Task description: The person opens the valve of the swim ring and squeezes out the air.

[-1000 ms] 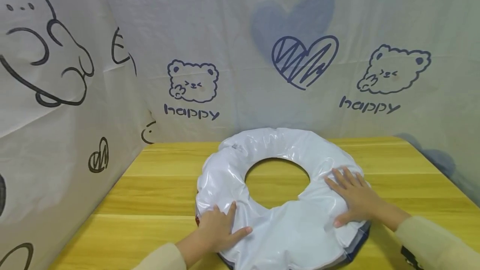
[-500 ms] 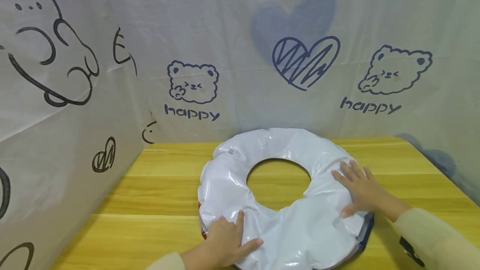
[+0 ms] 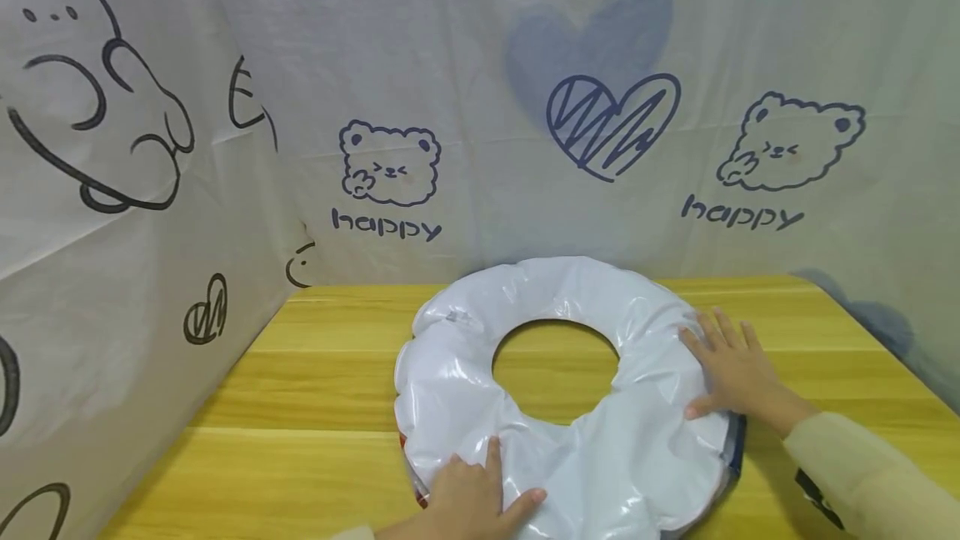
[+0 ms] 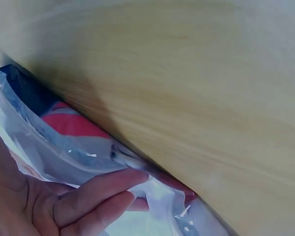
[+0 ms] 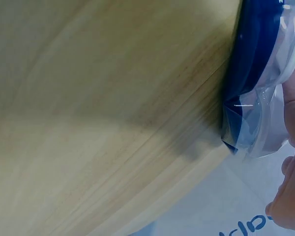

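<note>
A white inflatable swim ring [image 3: 442,390], shiny and wrinkled, lies flat on the table. My left hand [image 3: 468,494] rests on its near left part, index finger and thumb stretched out. On the right side lies my right hand [image 3: 738,373], its fingers spread over the ring's outer edge. In the left wrist view, fingers of the left hand [image 4: 96,201] touch the ring's rim, where red [image 4: 73,124] and dark blue colour shows on the lower side. The right wrist view shows a dark blue underside [image 5: 253,54] and clear seam beside the right hand [image 5: 292,196].
The yellow wood-grain table [image 3: 322,390] extends around the ring and shows through its hole. A pale cloth [image 3: 480,107] with printed bears and hearts hangs behind and at the left. Something black [image 3: 817,498] shows under the right sleeve.
The ring has turned counterclockwise: its left side came nearer and its right side moved away. My left hand slid right and nearer; my right hand slid right and farther away.
</note>
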A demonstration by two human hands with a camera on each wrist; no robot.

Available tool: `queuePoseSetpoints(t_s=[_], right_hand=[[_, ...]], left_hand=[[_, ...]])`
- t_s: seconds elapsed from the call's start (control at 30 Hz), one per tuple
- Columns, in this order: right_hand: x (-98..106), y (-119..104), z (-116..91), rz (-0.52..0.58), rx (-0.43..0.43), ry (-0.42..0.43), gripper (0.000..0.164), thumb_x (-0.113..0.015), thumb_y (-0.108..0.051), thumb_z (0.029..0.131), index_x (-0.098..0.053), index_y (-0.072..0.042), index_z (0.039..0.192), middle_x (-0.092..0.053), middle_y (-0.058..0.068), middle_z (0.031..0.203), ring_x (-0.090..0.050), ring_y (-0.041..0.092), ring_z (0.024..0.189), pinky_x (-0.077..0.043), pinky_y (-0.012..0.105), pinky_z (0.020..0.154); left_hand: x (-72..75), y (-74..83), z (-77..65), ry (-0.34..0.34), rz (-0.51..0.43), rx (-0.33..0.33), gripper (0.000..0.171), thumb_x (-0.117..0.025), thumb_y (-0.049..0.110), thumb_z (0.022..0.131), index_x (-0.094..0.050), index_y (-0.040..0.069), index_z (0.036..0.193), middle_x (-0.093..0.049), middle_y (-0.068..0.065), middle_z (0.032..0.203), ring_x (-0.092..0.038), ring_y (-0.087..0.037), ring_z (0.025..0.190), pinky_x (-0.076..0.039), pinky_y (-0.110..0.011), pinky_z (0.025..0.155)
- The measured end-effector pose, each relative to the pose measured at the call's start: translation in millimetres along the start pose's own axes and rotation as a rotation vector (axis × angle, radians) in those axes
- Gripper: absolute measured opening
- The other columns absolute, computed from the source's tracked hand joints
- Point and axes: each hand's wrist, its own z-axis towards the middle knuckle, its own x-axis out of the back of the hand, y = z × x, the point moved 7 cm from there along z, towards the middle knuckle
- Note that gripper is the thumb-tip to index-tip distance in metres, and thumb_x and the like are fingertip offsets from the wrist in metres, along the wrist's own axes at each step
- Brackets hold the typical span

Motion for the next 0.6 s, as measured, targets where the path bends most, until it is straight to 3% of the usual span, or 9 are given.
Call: queuePoseSetpoints(t_s=[0.13, 0.2, 0.27, 0.33, 0.4, 0.47, 0.53, 0.6], right_hand=[[3, -2, -3, -0.015, 0.005, 0.007, 0.108, -0.075, -0.063, 0.051, -0.045, 0.002, 0.132, -0.03, 0.034, 0.141, -0.023, 0.055, 0.129, -0.02, 0.068, 0.101], [7, -7, -4, -0.034, 0.02, -0.004, 0.099, -0.077, -0.055, 0.057, -0.046, 0.003, 0.13, -0.032, 0.035, 0.14, -0.025, 0.055, 0.128, -0.022, 0.067, 0.101], [14, -17, -5, -0.029, 0.042, -0.014, 0.084, -0.077, -0.041, 0.066, -0.046, 0.005, 0.129, -0.033, 0.035, 0.139, -0.027, 0.055, 0.127, -0.024, 0.068, 0.1], [25, -32, -7, 0.0, 0.072, -0.018, 0.071, -0.073, -0.027, 0.074, -0.044, 0.006, 0.13, -0.034, 0.034, 0.14, -0.028, 0.055, 0.127, -0.025, 0.067, 0.1], [37, -49, -9, 0.07, 0.095, -0.022, 0.064, -0.066, -0.021, 0.081, -0.041, 0.006, 0.133, -0.032, 0.032, 0.142, -0.027, 0.053, 0.13, -0.024, 0.066, 0.101], [48, -70, -11, 0.175, 0.103, -0.03, 0.062, -0.058, -0.026, 0.089, -0.034, 0.002, 0.14, -0.026, 0.029, 0.147, -0.021, 0.05, 0.134, -0.019, 0.065, 0.105], [53, -91, -15, 0.277, 0.112, -0.026, 0.064, -0.051, -0.036, 0.093, -0.03, -0.004, 0.144, -0.02, 0.023, 0.152, -0.015, 0.047, 0.138, -0.015, 0.064, 0.106], [54, -112, -21, 0.361, 0.134, -0.007, 0.067, -0.047, -0.044, 0.094, -0.026, -0.009, 0.147, -0.013, 0.018, 0.155, -0.009, 0.043, 0.141, -0.012, 0.065, 0.106]], left_hand=[[1.4, 0.3, -1.6, -0.032, 0.006, 0.015, 0.09, -0.037, 0.073, 0.083, -0.048, -0.003, 0.131, -0.068, -0.019, 0.084, -0.063, -0.036, 0.083, -0.05, -0.039, 0.068], [7.7, -2.0, -3.1, 0.007, 0.04, 0.014, 0.089, -0.038, 0.072, 0.083, -0.052, -0.004, 0.126, -0.068, -0.019, 0.084, -0.064, -0.034, 0.079, -0.049, -0.039, 0.062], [17.7, -5.9, -3.2, 0.123, 0.098, -0.011, 0.083, -0.041, 0.07, 0.083, -0.058, -0.005, 0.114, -0.066, -0.015, 0.076, -0.062, -0.03, 0.066, -0.046, -0.037, 0.053], [28.7, -10.3, -2.6, 0.272, 0.16, -0.064, 0.075, -0.046, 0.067, 0.083, -0.061, -0.002, 0.108, -0.067, -0.014, 0.082, -0.063, -0.028, 0.067, -0.046, -0.035, 0.052], [35.9, -16.9, 0.0, 0.4, 0.172, -0.127, 0.069, -0.051, 0.064, 0.082, -0.061, 0.002, 0.109, -0.066, -0.015, 0.094, -0.064, -0.03, 0.077, -0.049, -0.037, 0.06], [38.3, -26.3, 7.0, 0.459, 0.142, -0.181, 0.073, -0.051, 0.065, 0.081, -0.056, 0.004, 0.12, -0.06, -0.019, 0.118, -0.061, -0.037, 0.1, -0.05, -0.044, 0.078], [37.4, -38.5, 17.7, 0.443, 0.074, -0.19, 0.086, -0.044, 0.073, 0.08, -0.046, 0.006, 0.134, -0.043, -0.023, 0.139, -0.045, -0.047, 0.121, -0.04, -0.056, 0.095], [35.2, -51.9, 30.5, 0.41, 0.0, -0.161, 0.099, -0.034, 0.082, 0.077, -0.035, 0.006, 0.142, -0.028, -0.026, 0.148, -0.031, -0.053, 0.129, -0.029, -0.063, 0.101]])
